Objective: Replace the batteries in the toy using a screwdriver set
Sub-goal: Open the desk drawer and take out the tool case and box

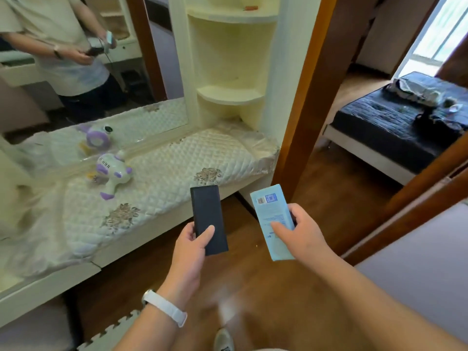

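Both forearms reach forward and up from the bottom edge, bare to the elbow. The left hand (192,245) is curled around a dark case (208,219), thumb laid flat on its face, a white band (164,308) on that wrist. The right hand (300,231), just right of the case, grips a blue box (272,219), thumb across its front, fingers behind.

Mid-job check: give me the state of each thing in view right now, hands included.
Purple-and-white plastic toy: lying on quilted tabletop, untouched.
Flat dark rectangular case: closed, gripped by left hand.
Light-blue cardboard box: closed, gripped by right hand.
Quilted cream table cover: spread flat.
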{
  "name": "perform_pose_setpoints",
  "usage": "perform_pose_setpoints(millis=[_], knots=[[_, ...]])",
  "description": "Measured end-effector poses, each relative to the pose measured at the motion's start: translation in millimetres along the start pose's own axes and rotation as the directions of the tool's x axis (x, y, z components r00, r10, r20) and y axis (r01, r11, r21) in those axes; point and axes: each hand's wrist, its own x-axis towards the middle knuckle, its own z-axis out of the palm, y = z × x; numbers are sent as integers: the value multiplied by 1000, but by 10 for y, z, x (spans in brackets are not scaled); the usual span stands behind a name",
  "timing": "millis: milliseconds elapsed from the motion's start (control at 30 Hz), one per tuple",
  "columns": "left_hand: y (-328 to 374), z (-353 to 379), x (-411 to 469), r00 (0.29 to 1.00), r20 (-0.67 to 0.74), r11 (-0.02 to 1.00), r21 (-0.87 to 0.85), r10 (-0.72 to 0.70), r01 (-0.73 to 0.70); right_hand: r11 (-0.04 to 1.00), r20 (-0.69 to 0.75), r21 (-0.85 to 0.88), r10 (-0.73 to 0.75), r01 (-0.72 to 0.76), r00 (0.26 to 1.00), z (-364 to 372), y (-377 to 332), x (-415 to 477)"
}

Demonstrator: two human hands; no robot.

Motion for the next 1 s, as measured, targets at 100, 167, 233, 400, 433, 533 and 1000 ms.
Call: perform_pose_setpoints(millis=[100,167,233,400,433,533,1000], knots=[[186,-190,289,1000,-20,998,-66,7,-8,999,47,-36,-5,7,999,261,-183,248],[279,-312,434,999,-33,995,-97,10,-13,999,75,-47,-7,10,997,400,-280,416],[332,-441,561,998,-55,993,-117,9,-15,998,92,-58,-19,24,996,521,-390,617],[366,-741,874,986,-165,985,-175,-34,5,996,159,-53,-58,68,986,883,-700,1170],[365,-791,928,981,-187,983,-186,-43,8,996,189,-50,-60,71,980,968,-737,1275],[388,-930,1107,967,-247,979,-203,-58,7,996,278,-41,-61,75,959,1231,-815,1604],[934,-689,2375,882,-464,990,-138,-88,26,998,428,17,-56,54,902,1551,-1099,3590]])
